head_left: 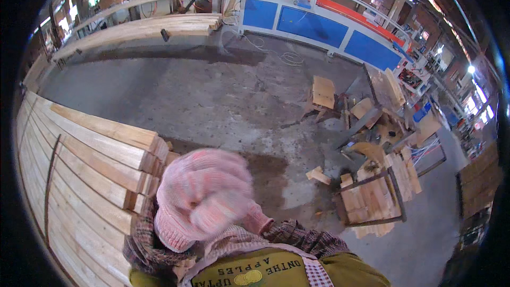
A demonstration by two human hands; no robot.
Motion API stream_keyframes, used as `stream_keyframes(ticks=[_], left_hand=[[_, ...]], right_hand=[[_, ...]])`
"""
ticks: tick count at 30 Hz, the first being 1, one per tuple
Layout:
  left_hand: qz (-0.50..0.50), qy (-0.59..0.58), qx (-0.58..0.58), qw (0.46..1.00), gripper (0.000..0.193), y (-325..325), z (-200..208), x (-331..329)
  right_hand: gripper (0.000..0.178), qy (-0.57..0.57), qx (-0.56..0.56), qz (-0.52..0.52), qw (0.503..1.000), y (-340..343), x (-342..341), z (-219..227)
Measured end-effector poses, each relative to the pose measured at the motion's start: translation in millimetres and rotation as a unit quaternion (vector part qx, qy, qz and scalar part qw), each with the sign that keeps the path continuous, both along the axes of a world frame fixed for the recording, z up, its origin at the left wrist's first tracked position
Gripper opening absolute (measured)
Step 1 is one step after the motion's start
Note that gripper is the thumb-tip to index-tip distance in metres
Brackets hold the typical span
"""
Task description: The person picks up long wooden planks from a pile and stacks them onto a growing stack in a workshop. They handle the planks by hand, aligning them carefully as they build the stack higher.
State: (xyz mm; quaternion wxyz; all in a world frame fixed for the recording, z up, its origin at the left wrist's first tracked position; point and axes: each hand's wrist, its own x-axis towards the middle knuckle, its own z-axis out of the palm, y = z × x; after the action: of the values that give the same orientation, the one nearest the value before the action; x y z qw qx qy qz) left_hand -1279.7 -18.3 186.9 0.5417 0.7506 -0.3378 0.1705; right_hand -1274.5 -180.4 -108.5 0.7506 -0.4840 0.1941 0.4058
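Pink-gloved hands [204,196] seem to meet, blurred; I cannot tell how far open they are or whether they hold anything. Stacked timber [90,165] beside them fills the near-left corner of the concrete floor [212,95]. A blue-and-white machine [313,24] lines the far edge; wood offcuts [366,199] lie toward the right edge.

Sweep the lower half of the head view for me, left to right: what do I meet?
Stack of squared timber beams → overlapping pink-gloved hands → light wood offcut on the floor → wood boards within a dark frame → brown panel near the right rim.
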Motion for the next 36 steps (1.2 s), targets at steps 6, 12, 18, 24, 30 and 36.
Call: stream_keyframes(ticks=[6, 12, 18, 24, 30, 36], left_hand=[[-0.202, -0.184, -0.035, 0.961, 0.031, 30.2, 41.1, 119.4], [-0.27, -0.181, -0.081, 0.942, 0.032, 48.4, 41.6, 242.6], [-0.292, -0.135, -0.077, 0.944, 0.032, 42.4, 37.4, 375.5], [-0.238, -0.082, -0.081, 0.964, 0.033, 30.8, 18.8, 520.1], [0.043, 0.276, -0.142, 0.95, 0.034, 18.6, -64.2, 708.5], [0.262, 0.494, -0.19, 0.807, 0.04, 56.5, -182.8, 795.1]], right_hand=[[0.039, 0.016, -0.07, -0.002, 0.997, -8.3, 81.9, -14.2], [0.039, 0.023, -0.113, -0.044, 0.992, -17.8, 181.3, -14.4], [0.039, 0.022, -0.115, -0.062, 0.991, -30.7, 316.3, -42.9], [0.039, 0.002, -0.112, -0.034, 0.993, -45.4, 486.3, -77.4], [0.041, -0.215, -0.14, -0.005, 0.967, -80.1, 697.6, -153.7], [0.04, -0.05, -0.16, -0.079, 0.983, -64.2, 880.0, -57.3]])
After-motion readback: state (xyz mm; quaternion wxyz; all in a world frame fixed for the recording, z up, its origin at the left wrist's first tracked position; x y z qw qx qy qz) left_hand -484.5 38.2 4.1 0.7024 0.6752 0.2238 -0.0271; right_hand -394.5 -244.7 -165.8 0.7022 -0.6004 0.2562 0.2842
